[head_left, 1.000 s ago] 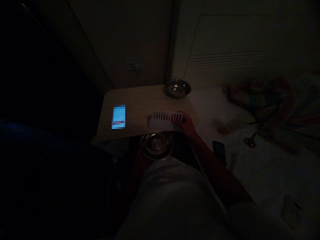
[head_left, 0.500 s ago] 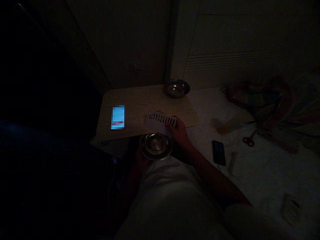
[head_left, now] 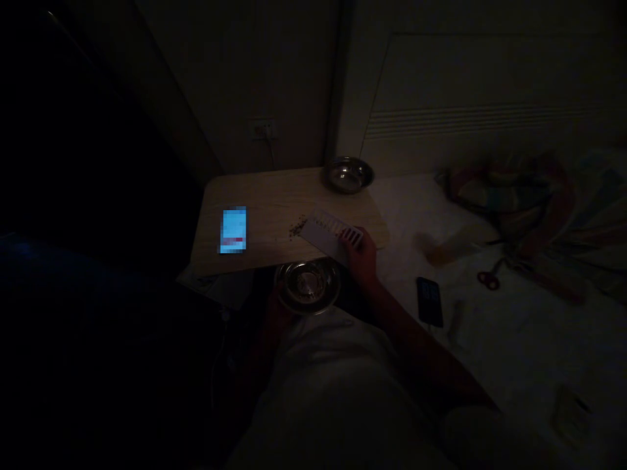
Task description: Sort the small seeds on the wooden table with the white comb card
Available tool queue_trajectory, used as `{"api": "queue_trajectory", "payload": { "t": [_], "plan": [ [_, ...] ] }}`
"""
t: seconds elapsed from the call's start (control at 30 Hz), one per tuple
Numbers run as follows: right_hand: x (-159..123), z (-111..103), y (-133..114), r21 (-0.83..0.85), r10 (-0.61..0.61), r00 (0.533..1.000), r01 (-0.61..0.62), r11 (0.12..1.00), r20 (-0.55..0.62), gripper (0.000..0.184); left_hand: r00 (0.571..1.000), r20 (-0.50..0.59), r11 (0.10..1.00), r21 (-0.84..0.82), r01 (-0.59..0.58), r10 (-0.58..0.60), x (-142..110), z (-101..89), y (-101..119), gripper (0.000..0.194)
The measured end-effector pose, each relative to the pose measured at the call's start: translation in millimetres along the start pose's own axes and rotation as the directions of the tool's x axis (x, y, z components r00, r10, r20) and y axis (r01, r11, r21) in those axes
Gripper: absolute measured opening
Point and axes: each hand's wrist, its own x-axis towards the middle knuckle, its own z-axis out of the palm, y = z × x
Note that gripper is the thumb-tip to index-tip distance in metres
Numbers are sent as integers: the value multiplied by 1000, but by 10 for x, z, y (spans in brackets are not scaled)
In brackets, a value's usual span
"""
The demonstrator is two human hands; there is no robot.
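Observation:
My right hand (head_left: 362,258) is closed on the right end of a flat white plastic piece with a row of slots (head_left: 326,232), held low over the wooden table (head_left: 264,189). Small dark bits (head_left: 296,227) lie scattered on the wood at the piece's left edge. Below the table's front edge, my left hand (head_left: 284,310) grips the left side of a shiny metal bowl (head_left: 334,294); its fingers are mostly in shadow. More dark bits show inside this bowl.
A second metal bowl (head_left: 350,175) stands at the table's back right corner. A lit phone screen (head_left: 234,230) is on the left. Right of the table, a dark phone (head_left: 430,301), red-handled scissors (head_left: 488,279) and bunched cloth (head_left: 524,202) lie on white bedding. The room is very dark.
My right hand has moved the slotted white piece to the right and tilted it, baring the dark bits on the table. My left hand and its bowl have stayed nearly still.

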Motion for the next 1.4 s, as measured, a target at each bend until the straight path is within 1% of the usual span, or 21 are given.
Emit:
{"api": "queue_trajectory", "payload": {
  "t": [0.1,0.2,0.33,0.4,0.47,0.57,0.73,0.87,0.97,1.03,1.13,1.2,1.23,1.27,1.33,1.37,1.4],
  "plan": [
    [47,69,-5,-2,-28,999,28,1000,42,23,997,-60,999,14,52,-51,-26,46,9,25],
    [86,123,7,-4,-44,996,44,999,79,24,994,-96,998,16,57,-56,-44,85,13,26],
    [136,138,4,-3,-82,986,84,996,148,22,996,-76,999,8,41,-40,-55,90,14,25],
    [161,128,-5,-12,-102,980,105,994,171,21,996,-90,1000,-2,28,-28,-59,91,15,25],
    [186,116,-15,-23,-112,975,118,993,190,20,995,-93,999,-9,39,-39,-63,97,14,25],
    [218,107,-30,-13,-130,965,136,991,227,21,997,-61,999,-14,40,-41,-65,105,6,27],
    [259,134,-63,36,-153,945,148,988,288,22,999,-14,999,-13,-31,31,-78,111,4,28],
    [260,144,-100,26,-179,921,181,983,346,23,997,25,997,-5,-78,78,-130,149,43,30],
    [234,120,-134,28,-186,903,190,981,387,23,996,30,997,5,-81,81,-189,193,75,33],
    [208,93,-167,15,-194,890,206,978,413,23,994,23,994,9,-105,105,-224,225,87,32],
    [164,50,-226,11,-224,845,250,968,485,23,985,20,985,10,-171,171,-246,278,92,31],
    [137,19,-248,27,-235,821,259,965,521,23,982,27,983,7,-186,186,-241,310,93,33],
    [127,2,-246,32,-229,820,249,968,525,23,983,32,984,6,-179,179,-237,322,93,34],
    [118,-18,-234,32,-210,831,226,974,516,23,985,36,985,7,-170,170,-233,328,93,34],
    [112,-70,-176,31,-153,882,156,987,445,24,988,41,989,12,-147,146,-232,320,91,34],
    [116,-105,-134,34,-116,919,112,993,378,24,990,40,990,16,-139,138,-234,305,88,33],
    [125,-146,-87,43,-89,956,80,996,281,23,990,37,991,19,-135,135,-236,285,85,33]
  ]
}}
